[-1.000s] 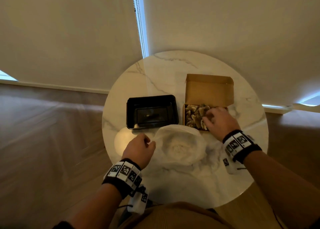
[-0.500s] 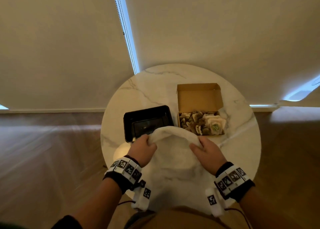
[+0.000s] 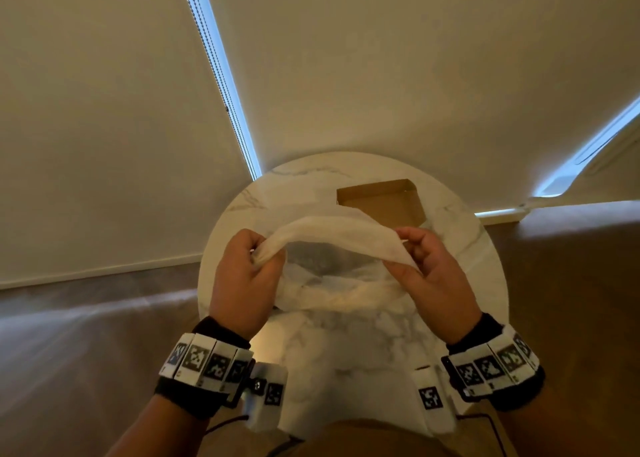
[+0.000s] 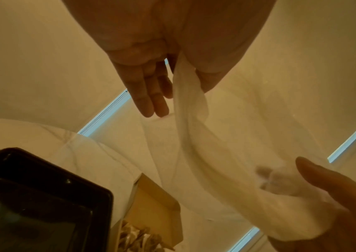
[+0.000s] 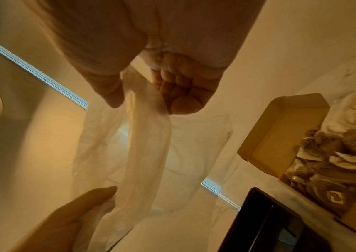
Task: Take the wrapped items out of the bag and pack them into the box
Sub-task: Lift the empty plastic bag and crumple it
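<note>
The round marble table (image 3: 478, 276) lies below both hands. Above it the translucent white bag (image 3: 332, 235) is stretched between them, lifted off the tabletop where it lay crumpled half a second ago. The black tray (image 4: 32, 204) sits under the left hand. The cardboard box (image 5: 284, 122) sits beyond the right hand, its lid open, holding the wrapped items (image 5: 334, 163); one wrapper bears a small dark logo sticker, too blurred to read. The left hand (image 3: 242, 280) has its fingers curled, bunching one end of the bag. The right hand (image 3: 433, 276) pinches the other end between thumb and bent fingers. Both hands have risen from the table since the earlier frame.
</note>
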